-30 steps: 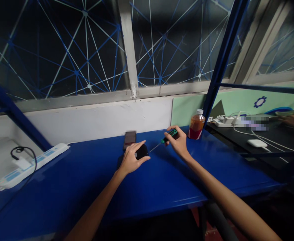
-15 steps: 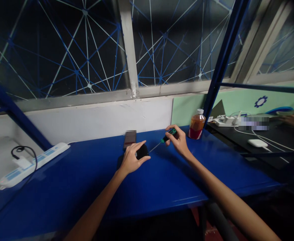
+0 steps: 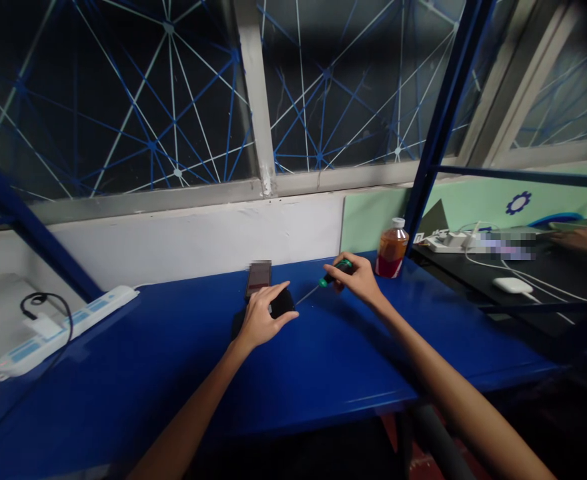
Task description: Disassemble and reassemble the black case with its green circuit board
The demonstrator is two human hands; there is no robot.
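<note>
My left hand (image 3: 262,319) grips a small black box-like object (image 3: 282,304) between thumb and fingers, over the middle of the blue table (image 3: 183,360). What kind of object it is I cannot make out. My right hand (image 3: 356,277) is closed round the green and black handle of a screwdriver (image 3: 330,275). Its thin shaft slants down to the left, and the tip meets or nearly meets the right side of the black object. Just behind my left hand lies a dark phone (image 3: 259,275), partly covered by the fingers.
A bottle of amber drink (image 3: 392,248) stands at the back right. On the left lies a white power strip (image 3: 68,330) with a black cable. Beyond the blue post, a black table (image 3: 473,280) carries cables and a white charger (image 3: 512,286); another person's hand (image 3: 583,239) shows there.
My right hand has turned slightly and its fingers have shifted on the screwdriver handle. The left hand keeps the black object in nearly the same place.
</note>
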